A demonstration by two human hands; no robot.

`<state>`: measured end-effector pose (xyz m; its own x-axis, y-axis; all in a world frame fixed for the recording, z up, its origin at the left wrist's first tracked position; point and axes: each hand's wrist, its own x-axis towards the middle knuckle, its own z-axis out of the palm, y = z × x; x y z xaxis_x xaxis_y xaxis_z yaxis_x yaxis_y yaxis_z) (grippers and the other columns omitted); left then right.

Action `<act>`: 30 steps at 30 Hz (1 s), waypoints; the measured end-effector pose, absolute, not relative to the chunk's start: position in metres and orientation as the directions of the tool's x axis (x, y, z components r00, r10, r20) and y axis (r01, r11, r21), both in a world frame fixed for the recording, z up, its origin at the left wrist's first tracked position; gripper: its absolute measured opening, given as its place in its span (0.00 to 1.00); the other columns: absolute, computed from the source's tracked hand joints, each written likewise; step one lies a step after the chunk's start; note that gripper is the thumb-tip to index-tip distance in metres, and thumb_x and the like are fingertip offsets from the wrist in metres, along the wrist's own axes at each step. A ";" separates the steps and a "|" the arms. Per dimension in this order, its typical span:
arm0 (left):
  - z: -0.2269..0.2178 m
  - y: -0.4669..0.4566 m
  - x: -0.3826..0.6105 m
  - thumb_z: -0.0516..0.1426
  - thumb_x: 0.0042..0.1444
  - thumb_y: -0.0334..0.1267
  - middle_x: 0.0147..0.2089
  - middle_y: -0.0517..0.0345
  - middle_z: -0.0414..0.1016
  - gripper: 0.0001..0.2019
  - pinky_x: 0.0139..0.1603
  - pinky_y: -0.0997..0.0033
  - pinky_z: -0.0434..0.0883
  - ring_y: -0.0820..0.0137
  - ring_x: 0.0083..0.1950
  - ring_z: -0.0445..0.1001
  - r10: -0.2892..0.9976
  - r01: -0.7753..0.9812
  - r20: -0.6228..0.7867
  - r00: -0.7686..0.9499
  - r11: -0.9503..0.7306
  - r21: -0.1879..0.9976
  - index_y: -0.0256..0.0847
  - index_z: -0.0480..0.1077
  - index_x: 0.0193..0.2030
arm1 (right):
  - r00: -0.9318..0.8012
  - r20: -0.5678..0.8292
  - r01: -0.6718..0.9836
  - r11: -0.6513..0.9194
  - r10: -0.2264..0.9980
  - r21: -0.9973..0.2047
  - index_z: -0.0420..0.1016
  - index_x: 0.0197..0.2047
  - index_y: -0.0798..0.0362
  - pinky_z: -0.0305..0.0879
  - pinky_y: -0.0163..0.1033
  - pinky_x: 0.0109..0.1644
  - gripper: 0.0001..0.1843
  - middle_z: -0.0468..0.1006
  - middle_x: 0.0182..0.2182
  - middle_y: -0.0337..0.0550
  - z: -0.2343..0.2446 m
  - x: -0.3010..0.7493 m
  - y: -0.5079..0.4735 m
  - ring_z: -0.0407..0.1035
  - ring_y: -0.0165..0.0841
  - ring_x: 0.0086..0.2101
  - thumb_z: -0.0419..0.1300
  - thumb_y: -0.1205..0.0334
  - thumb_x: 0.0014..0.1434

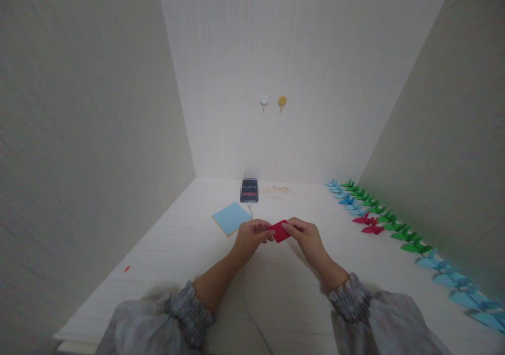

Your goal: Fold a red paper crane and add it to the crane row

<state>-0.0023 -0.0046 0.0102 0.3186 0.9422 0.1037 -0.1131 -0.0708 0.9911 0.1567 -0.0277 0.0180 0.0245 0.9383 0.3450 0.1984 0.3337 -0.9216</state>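
Observation:
A small piece of folded red paper (280, 232) is held up in the middle, above the white table. My left hand (254, 236) pinches its left corner between thumb and fingers, and a ring shows on one finger. On the other side, my right hand (303, 235) grips the upper right edge with the thumb on top. Just behind my left hand lies a stack of square light blue paper (231, 218), with a yellow-orange edge showing beneath. Parts of the red paper are covered by my fingertips.
Folded paper cranes stand in rows along the right: green (402, 233), red (370, 224) and light blue (461, 281). A phone (249, 190) with a white cable (248, 302) lies at the back. Two hooks (282, 101) hang on the back wall. An orange scrap (127, 268) lies left.

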 end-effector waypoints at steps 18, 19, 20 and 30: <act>0.012 -0.007 -0.003 0.62 0.35 0.39 0.21 0.57 0.72 0.12 0.24 0.76 0.63 0.74 0.23 0.68 0.954 -0.178 0.123 0.274 -0.076 0.981 0.34 0.70 0.27 | 0.049 0.387 0.177 0.373 0.921 -0.911 0.75 0.26 0.53 0.59 0.36 0.34 0.09 0.73 0.24 0.41 0.019 0.155 -0.030 0.65 0.32 0.28 0.58 0.57 0.48; 0.012 -0.007 -0.003 0.62 0.36 0.39 0.21 0.57 0.72 0.12 0.24 0.76 0.63 0.74 0.23 0.68 0.952 -0.176 0.128 0.279 -0.080 0.981 0.34 0.70 0.27 | 0.054 0.388 0.177 0.374 0.920 -0.910 0.75 0.26 0.53 0.59 0.36 0.34 0.09 0.73 0.24 0.41 0.019 0.155 -0.030 0.65 0.32 0.28 0.58 0.57 0.48; 0.013 -0.008 -0.003 0.61 0.37 0.40 0.21 0.57 0.73 0.12 0.25 0.76 0.63 0.74 0.23 0.69 0.950 -0.171 0.135 0.282 -0.088 0.981 0.34 0.70 0.28 | 0.060 0.390 0.179 0.374 0.919 -0.910 0.75 0.26 0.53 0.59 0.36 0.33 0.09 0.73 0.24 0.41 0.019 0.155 -0.030 0.64 0.31 0.28 0.58 0.57 0.48; 0.015 -0.009 -0.005 0.56 0.45 0.43 0.21 0.56 0.72 0.12 0.26 0.76 0.64 0.73 0.24 0.69 0.931 -0.044 0.194 0.308 -0.189 0.981 0.35 0.72 0.28 | 0.035 0.338 0.113 0.332 0.941 -0.937 0.75 0.28 0.54 0.60 0.36 0.34 0.10 0.72 0.27 0.41 0.023 0.152 -0.032 0.65 0.32 0.30 0.59 0.56 0.47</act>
